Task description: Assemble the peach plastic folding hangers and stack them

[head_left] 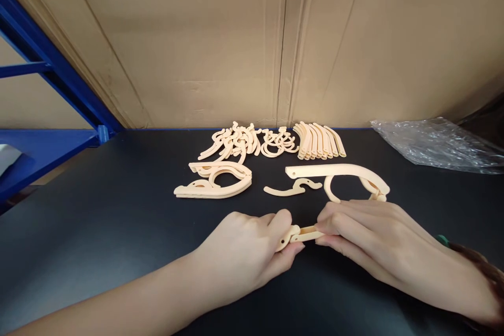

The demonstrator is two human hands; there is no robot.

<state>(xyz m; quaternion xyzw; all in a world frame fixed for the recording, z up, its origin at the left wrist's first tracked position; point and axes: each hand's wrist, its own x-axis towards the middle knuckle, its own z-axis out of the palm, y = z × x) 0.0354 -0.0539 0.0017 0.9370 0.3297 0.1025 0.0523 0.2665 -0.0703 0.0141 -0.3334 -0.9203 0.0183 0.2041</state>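
Cream plastic is all I have on the black tabletop (98, 210), and the piece that matters sits dead centre low in my view: a small jointed hanger part (300, 234) pinched between both hands. My left hand (244, 252) has thumb and forefinger closed on its rounded end, and my right hand (362, 239) is clamped on the flat bar end, fingers curled over it. How the two ends meet I cannot tell, since my fingers hide most of it.

Risk as I judge it: the grip is on fingertips only, so a twist off the joint's line could snap the thin plastic or make it spring out toward 12 o'clock. There it would strike the hook piece (293, 187) or the long hanger arm (334, 173), which lies just beyond my right knuckles and may be touching them. A slip leftward could nudge the stacked assembled hangers (214, 184) at 11 o'clock. Further back, the loose hooks (244, 142) and the row of curved arms (318, 142) are well apart, as is the plastic bag (433, 142) at 2 o'clock
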